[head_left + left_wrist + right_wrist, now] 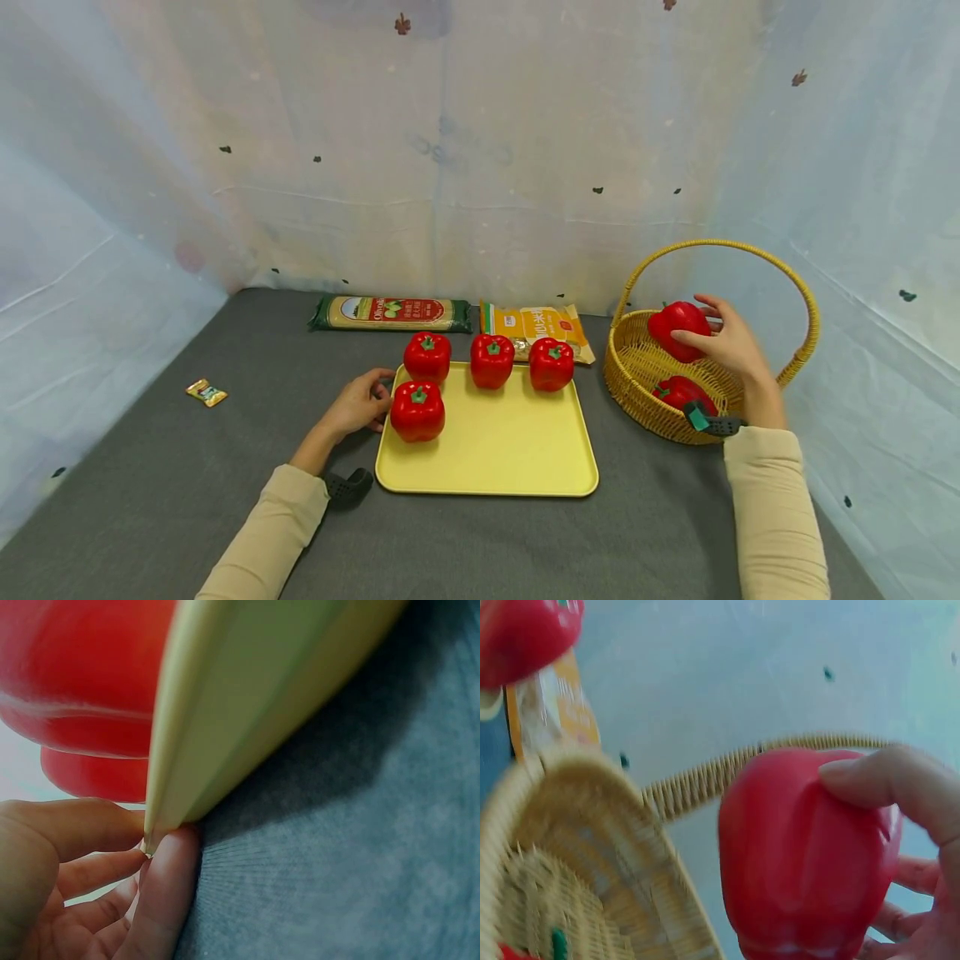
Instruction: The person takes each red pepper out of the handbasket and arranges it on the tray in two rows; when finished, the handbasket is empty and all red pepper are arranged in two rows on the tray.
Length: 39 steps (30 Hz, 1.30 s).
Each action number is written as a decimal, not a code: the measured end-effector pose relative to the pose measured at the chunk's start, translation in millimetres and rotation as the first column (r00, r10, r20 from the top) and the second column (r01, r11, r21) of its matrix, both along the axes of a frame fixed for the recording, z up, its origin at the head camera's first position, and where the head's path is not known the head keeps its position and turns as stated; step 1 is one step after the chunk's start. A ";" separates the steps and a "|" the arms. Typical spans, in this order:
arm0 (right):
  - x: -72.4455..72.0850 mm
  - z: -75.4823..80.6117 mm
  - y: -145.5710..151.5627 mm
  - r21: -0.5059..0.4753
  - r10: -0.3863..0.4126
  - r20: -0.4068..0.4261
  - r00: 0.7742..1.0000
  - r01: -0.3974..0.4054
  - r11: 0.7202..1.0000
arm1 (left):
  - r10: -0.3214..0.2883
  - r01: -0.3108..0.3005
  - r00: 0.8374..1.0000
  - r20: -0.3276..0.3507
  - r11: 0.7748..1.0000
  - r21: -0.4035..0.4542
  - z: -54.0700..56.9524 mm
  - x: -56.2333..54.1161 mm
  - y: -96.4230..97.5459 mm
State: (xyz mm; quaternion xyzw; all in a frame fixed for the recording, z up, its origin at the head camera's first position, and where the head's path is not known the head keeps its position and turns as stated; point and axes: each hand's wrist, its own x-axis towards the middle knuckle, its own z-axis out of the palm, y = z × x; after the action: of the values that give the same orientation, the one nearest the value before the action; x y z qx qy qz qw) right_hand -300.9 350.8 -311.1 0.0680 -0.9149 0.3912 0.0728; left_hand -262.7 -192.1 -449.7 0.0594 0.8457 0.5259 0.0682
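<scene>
My right hand [731,337] grips a red bell pepper [678,331] above the wicker basket [621,379]; in the right wrist view the thumb presses on the side of this pepper [802,855]. Inside the basket lies another red bell pepper [686,393], partly hidden by the wrist strap. At the left edge of the yellow tray [510,442], my left hand [358,403] pinches the rim between thumb and fingers, clearer in the left wrist view on the tray [225,697]. Several red bell peppers stand on the tray, the nearest pepper [417,412] beside that hand.
Behind the tray lie a green pasta packet [390,313] and a yellow food bag [543,325] along the curtain [450,167]. A small wrapped snack [206,392] is at the left on the dark grey tablecloth [465,550]. The basket's tall handle [712,242] arches over its opening.
</scene>
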 end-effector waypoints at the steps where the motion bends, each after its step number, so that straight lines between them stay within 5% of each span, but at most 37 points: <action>1: 1.5 0.2 -5.0 -0.019 0.018 -0.005 1.000 -0.019 1.000 | 0.002 -0.002 1.000 0.002 1.000 0.001 0.4 0.0 0.0; 6: 13.9 -2.6 -34.8 -0.171 0.105 -0.053 0.993 -0.113 0.979 | 0.003 -0.003 1.000 0.008 1.000 -0.001 1.3 -0.1 0.4; 10: 23.9 -8.5 -59.8 -0.328 0.213 -0.138 0.967 -0.248 0.912 | 0.003 -0.003 1.000 0.006 1.000 -0.002 0.9 0.0 0.9; 15: 33.1 -16.6 -87.4 -0.362 0.318 -0.233 0.919 -0.386 0.849 | 0.010 -0.010 1.000 0.009 1.000 -0.004 0.7 -0.4 0.6; 23: 43.4 -36.5 -123.6 -0.416 0.432 -0.260 0.863 -0.504 0.757 | 0.004 -0.004 1.000 0.006 1.000 -0.005 0.9 -0.9 0.5; 28: 52.6 -53.0 -150.7 -0.346 0.480 -0.208 0.852 -0.523 0.779 | 0.003 -0.003 1.000 0.002 1.000 -0.002 0.5 -1.0 0.3; 33: 66.7 -53.1 -178.7 -0.224 0.471 -0.149 0.869 -0.494 0.840 | -0.005 0.005 1.000 -0.011 1.000 -0.002 0.3 -0.6 0.3; 39: 71.3 -62.1 -200.2 -0.163 0.470 -0.074 0.880 -0.476 0.864 | -0.004 0.004 1.000 -0.021 1.000 -0.003 0.6 -0.5 1.0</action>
State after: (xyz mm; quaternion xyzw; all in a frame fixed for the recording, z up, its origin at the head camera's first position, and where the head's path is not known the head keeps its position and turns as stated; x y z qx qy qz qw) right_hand -229.6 150.6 -373.2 0.2895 -0.8309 0.4751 -0.0049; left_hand -263.2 -191.1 -449.2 0.0665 0.8469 0.5241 0.0603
